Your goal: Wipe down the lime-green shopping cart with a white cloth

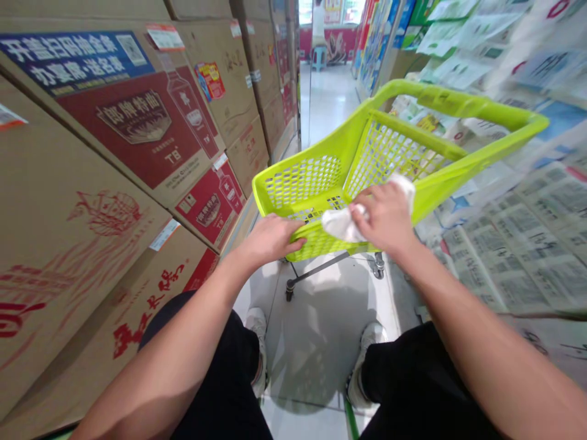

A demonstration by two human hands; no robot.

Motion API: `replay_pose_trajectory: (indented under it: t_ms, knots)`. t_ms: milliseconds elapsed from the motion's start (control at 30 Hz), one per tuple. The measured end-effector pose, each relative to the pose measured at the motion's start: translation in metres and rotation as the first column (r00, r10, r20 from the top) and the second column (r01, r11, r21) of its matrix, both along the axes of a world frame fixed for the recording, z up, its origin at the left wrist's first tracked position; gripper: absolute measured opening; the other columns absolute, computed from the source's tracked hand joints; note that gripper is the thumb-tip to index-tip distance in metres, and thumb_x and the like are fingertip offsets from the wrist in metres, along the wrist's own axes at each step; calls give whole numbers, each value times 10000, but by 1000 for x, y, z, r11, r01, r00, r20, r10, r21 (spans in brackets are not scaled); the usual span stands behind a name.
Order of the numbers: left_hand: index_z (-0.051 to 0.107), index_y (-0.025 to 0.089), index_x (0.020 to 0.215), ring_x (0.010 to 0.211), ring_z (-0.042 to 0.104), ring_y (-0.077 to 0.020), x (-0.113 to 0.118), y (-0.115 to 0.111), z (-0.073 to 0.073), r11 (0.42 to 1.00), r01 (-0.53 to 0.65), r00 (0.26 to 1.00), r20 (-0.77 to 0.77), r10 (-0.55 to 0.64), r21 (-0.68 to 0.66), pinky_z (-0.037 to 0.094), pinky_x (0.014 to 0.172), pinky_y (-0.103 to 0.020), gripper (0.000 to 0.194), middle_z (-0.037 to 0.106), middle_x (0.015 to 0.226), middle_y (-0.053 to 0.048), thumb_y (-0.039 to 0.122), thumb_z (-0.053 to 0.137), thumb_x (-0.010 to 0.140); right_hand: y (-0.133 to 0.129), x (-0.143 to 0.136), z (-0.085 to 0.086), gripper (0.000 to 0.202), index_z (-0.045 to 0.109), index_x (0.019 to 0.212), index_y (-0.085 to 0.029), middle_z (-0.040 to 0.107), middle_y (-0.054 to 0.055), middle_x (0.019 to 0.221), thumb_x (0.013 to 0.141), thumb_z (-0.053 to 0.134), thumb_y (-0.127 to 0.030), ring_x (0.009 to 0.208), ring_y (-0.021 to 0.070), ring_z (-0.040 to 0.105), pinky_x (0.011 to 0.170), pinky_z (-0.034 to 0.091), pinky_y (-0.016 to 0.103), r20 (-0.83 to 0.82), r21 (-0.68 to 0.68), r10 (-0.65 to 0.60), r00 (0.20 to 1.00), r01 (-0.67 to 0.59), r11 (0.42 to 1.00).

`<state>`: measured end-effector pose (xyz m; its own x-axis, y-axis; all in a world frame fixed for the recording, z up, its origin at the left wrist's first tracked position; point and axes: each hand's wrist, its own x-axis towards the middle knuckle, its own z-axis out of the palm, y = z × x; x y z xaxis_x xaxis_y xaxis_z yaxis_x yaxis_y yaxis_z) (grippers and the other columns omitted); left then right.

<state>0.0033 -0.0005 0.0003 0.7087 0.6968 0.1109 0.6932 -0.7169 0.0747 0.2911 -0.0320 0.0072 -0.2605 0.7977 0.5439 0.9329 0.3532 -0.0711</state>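
A lime-green plastic shopping cart [302,168] stands sideways before me on grey legs with small black wheels. My left hand [274,237] grips the near rim of its basket close to the left corner, fingers over the edge. Farther right along that same rim, my right hand [385,214] is closed around a white cloth [342,225], which lies against the top edge. Part of the cloth sticks out above the knuckles. The cart's handle [458,104] rises at the upper right. Through the lattice the basket floor shows only in part.
Stacked cardboard cartons [137,128] line the left side. Packaged goods in white and pale wrapping [518,226] fill the right. Along the aisle, a person [318,24] is at a blue stool [320,58]. My shoes [367,360] are on the tiled floor [316,318] below the cart.
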Motion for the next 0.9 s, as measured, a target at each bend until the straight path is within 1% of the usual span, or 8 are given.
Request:
replay_pose_trajectory:
  t_ms: [100,167,300,400,533,667,800,900]
  knots:
    - [735,199,969,824,732,-272,-1,-2,2,999,-21,1000,-5,21,-35,476,714,-347,292,790,914,-111,484,675,940,-22,-58,-12,477,682,1305,-222,672,138,1262,1039,469,-555,1171,341,546,1083,369,530,-20,-50,284,959,-285,957]
    - [733,196,978,840,737,-273,-3,-4,5,998,-15,1000,-4,15,-56,473,715,-344,278,792,930,-114,463,665,951,-23,-59,-9,459,688,1279,-224,691,126,1213,1061,439,-540,1134,315,567,1055,392,499,-27,-88,318,948,-319,944]
    - [715,199,1048,846,732,-249,-5,-7,5,997,46,999,-9,-47,-62,480,735,-336,268,788,951,-100,413,557,1025,0,21,11,458,738,880,-190,667,134,864,1056,429,-478,949,319,578,936,416,508,27,-16,-99,995,99,995]
    - [714,202,1024,851,730,-253,0,-9,2,999,33,999,-19,-33,-29,489,739,-340,277,781,937,-98,427,553,1023,11,60,17,414,755,851,-180,696,181,967,1026,484,-439,1043,366,577,983,407,577,14,116,-289,957,285,951]
    - [728,203,1010,856,737,-269,8,-10,-1,1000,11,1000,-27,-11,-2,486,716,-346,279,778,899,-99,440,582,997,-1,10,3,371,774,958,-227,699,155,1264,1060,482,-431,1276,377,550,1132,356,646,59,75,72,996,-77,994]
    - [733,184,1000,882,744,-285,7,-9,1,1000,-11,998,-60,10,-27,476,696,-345,251,789,932,-113,416,651,952,-11,-35,-1,370,762,1033,-218,705,157,1292,1058,520,-497,1287,342,577,1060,460,510,25,-44,313,949,-312,949]
    - [717,205,1092,907,739,-261,1,-9,6,996,43,998,-32,-46,-73,475,717,-327,274,794,1010,-91,427,576,1016,-3,15,21,482,738,930,-187,731,120,895,1059,493,-582,884,269,635,823,446,387,50,-161,173,984,-163,973]
    - [708,206,1103,907,728,-253,-5,-6,11,989,69,997,-14,-72,-127,470,732,-319,282,787,1012,-84,445,580,1025,2,62,39,515,702,820,-175,678,135,783,1085,420,-515,796,248,559,749,356,370,62,-55,-84,995,87,995]
